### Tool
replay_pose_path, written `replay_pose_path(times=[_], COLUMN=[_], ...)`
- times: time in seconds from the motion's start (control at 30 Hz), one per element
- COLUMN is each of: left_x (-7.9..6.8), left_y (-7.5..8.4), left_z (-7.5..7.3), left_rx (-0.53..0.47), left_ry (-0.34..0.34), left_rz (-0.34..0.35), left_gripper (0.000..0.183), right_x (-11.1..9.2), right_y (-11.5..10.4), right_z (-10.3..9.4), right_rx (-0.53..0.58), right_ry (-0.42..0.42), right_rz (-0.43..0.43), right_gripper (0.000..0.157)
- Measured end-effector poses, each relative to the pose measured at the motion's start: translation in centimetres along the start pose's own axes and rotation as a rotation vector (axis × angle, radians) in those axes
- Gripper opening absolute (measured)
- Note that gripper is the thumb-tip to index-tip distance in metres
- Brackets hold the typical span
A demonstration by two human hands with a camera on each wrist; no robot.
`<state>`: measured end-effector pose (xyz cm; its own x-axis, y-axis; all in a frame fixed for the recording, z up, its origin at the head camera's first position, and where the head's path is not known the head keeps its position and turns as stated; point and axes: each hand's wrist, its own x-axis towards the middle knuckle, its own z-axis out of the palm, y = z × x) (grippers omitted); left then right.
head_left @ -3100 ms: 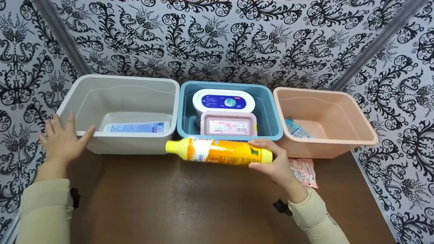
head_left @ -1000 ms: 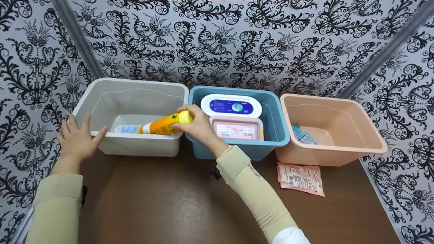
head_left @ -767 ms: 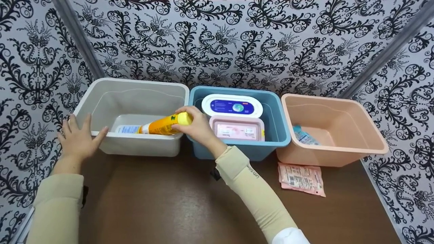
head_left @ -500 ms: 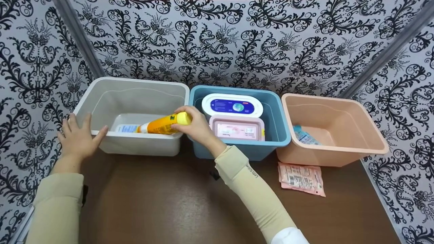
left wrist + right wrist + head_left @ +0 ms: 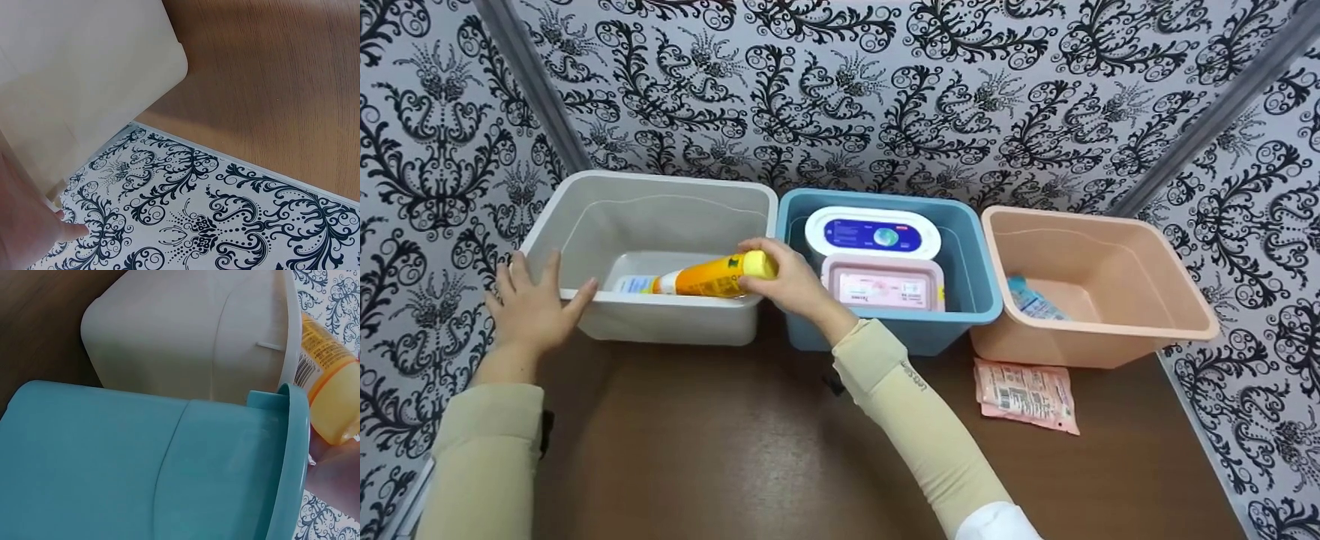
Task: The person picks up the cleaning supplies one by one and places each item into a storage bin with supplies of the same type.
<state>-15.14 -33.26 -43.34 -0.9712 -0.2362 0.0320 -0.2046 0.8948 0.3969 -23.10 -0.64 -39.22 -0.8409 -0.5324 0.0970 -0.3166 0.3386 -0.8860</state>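
My right hand point(image 5: 791, 281) grips the base end of a yellow-orange squeeze bottle point(image 5: 709, 277), thumb on the near side and fingers over the far side. The bottle slants down to the left inside the grey bin point(image 5: 667, 319), its neck over a blue-and-white tube point(image 5: 631, 284) on the bin floor. In the right wrist view the bottle's yellow end point(image 5: 337, 402) shows past the bin rims. My left hand point(image 5: 531, 304) rests with spread fingers at the grey bin's left front corner; the left wrist view shows part of that hand point(image 5: 28, 225) beside the bin wall.
A blue bin point(image 5: 885, 326) holds a white oval-lidded tub point(image 5: 874, 234) and a pink box point(image 5: 883, 285). The peach bin point(image 5: 1110, 300) on the right holds a teal packet point(image 5: 1033, 301). A pink pouch point(image 5: 1027, 396) lies on the brown table point(image 5: 720, 435) before it.
The bottle has gone from level in front of the blue bin to slanting inside the grey bin, carried left by my right hand. Lately it has slid slightly farther left.
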Motion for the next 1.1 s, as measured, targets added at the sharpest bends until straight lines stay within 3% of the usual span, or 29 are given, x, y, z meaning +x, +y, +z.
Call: replay_pose_path(times=[0.23, 0.53, 1.1], left_x=[0.0, -0.4, -0.1], left_y=[-0.1, -0.2, 0.1], left_z=[0.0, -0.2, 0.0], left_rx=[-0.010, -0.009, -0.007], left_ry=[0.001, 0.014, -0.001], left_rz=[-0.003, -0.008, -0.001], left_gripper=[0.088, 0.086, 0.089], right_x=[0.4, 0.7, 1.7], right_y=[0.3, -0.3, 0.0], right_z=[0.4, 1.2, 2.3], right_rx=[-0.052, -0.328, -0.245], right_ry=[-0.039, -0.021, -0.051], right_rz=[0.030, -0.087, 0.000], right_gripper=[0.046, 0.048, 0.047])
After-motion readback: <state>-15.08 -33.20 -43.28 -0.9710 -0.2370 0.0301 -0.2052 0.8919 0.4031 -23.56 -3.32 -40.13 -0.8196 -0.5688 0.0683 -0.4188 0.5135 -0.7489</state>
